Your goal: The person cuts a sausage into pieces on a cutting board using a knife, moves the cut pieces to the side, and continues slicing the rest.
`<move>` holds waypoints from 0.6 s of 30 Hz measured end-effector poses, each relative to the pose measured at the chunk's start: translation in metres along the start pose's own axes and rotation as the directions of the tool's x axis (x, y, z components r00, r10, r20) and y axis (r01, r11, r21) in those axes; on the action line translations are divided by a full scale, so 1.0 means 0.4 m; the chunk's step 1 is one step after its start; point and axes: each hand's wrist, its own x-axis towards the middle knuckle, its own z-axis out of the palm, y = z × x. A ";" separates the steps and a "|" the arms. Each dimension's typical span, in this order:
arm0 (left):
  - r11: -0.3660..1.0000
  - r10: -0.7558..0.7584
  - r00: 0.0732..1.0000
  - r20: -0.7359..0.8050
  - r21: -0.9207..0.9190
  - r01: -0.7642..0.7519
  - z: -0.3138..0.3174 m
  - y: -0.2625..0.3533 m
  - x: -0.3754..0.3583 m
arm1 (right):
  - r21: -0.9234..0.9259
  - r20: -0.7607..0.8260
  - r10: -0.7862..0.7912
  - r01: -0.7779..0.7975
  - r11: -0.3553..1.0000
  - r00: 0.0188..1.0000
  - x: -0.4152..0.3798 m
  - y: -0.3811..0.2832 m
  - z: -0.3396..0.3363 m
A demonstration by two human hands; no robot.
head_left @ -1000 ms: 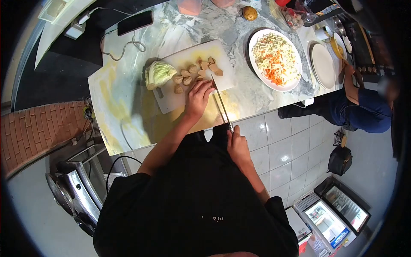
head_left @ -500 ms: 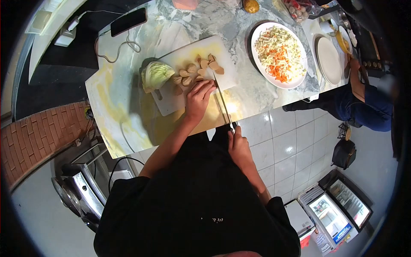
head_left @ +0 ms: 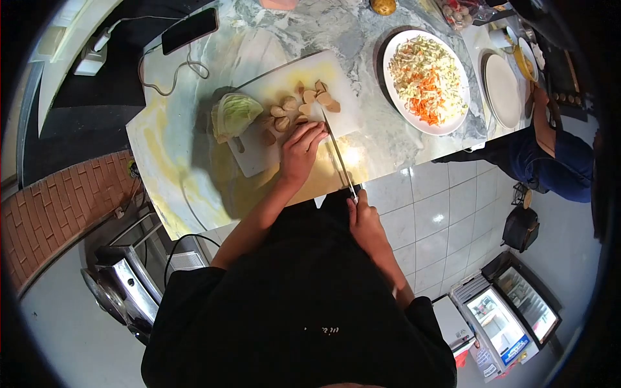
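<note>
Overhead, a marble-patterned bench juts into a room with white tiled walls below it, a brick strip at the left and a glass-fronted fridge at lower right; its label is too small to read. On the white cutting board lie brown sliced pieces beside a cabbage wedge. The left hand rests flat on the board's near edge, fingers curled over a piece. The right hand hangs off the bench's front edge, fingers closed round the knife, blade slanting up to the slices. A plate of shredded vegetables sits right, a phone at the far edge. Another person crouches nearby.
</note>
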 end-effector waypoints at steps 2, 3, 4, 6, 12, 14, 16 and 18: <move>0.998 -0.043 0.999 0.012 -0.038 0.043 0.002 -0.004 -0.003 | -0.018 0.003 0.005 -0.005 1.000 1.000 0.003 -0.001 0.003; 0.998 -0.044 0.999 0.013 -0.039 0.044 0.005 -0.006 -0.007 | -0.019 0.003 0.006 -0.006 1.000 1.000 0.003 -0.005 0.001; 0.995 -0.077 0.997 0.010 -0.067 0.078 0.009 -0.008 -0.010 | -0.033 0.005 0.006 -0.006 0.999 1.000 0.004 -0.012 -0.003; 0.989 -0.115 0.993 0.008 -0.094 0.115 0.011 -0.012 -0.014 | -0.048 0.010 0.008 -0.007 0.999 1.000 0.007 -0.016 -0.005; 1.000 -0.015 1.000 0.026 -0.022 0.016 0.001 -0.003 -0.006 | -0.088 0.014 0.027 -0.026 0.996 1.000 0.010 -0.021 -0.008; 0.991 -0.103 0.994 0.022 -0.078 0.104 0.004 -0.001 -0.005 | -0.098 0.018 0.039 -0.037 0.995 0.999 0.014 -0.007 0.004; 0.992 -0.101 0.994 0.036 -0.076 0.103 0.000 0.001 -0.005 | -0.082 0.021 0.026 -0.024 0.996 0.999 0.014 -0.018 -0.009; 0.992 -0.098 0.994 0.050 -0.073 0.102 -0.006 0.001 -0.004 | -0.065 0.024 0.012 -0.011 0.998 1.000 0.016 -0.024 -0.011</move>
